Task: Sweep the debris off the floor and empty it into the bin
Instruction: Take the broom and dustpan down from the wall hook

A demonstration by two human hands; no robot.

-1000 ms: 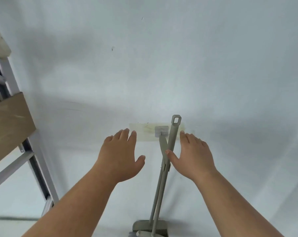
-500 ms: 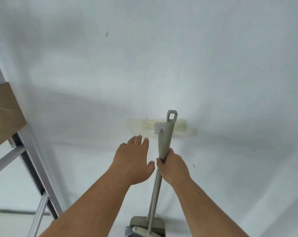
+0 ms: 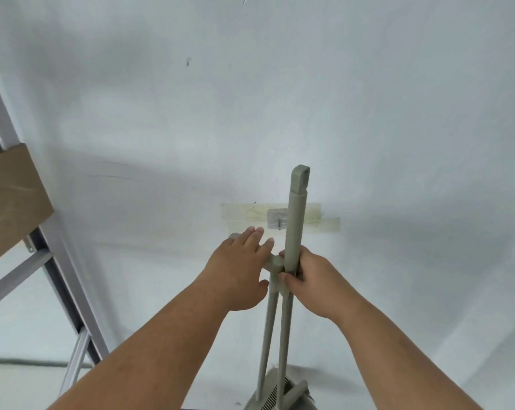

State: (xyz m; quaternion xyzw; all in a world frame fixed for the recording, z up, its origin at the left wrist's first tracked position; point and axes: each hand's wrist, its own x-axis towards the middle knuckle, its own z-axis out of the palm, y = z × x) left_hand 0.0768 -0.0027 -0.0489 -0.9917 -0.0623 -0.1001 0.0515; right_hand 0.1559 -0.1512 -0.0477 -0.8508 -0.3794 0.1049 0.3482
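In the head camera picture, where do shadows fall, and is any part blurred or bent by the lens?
Head view: soft light; broad grey shadows cross the white wall beside the hook. The left hand is slightly motion-blurred; the right hand on the broom handle looks sharper. The wide lens slants the metal frame at the left.

Both bare forearms rise from the bottom edge of the frame and converge toward the centre. The right hand (image 3: 312, 281), just right of centre, is curled into a closed grip around the broom handle (image 3: 294, 232), thumb and fingertips wrapped on its front, knuckles facing the camera. The left hand (image 3: 238, 269), just left of centre, is flat and spread, fingers extended upward and slightly apart, palm away from the camera, thumb out toward the right hand; whether it touches anything cannot be told.
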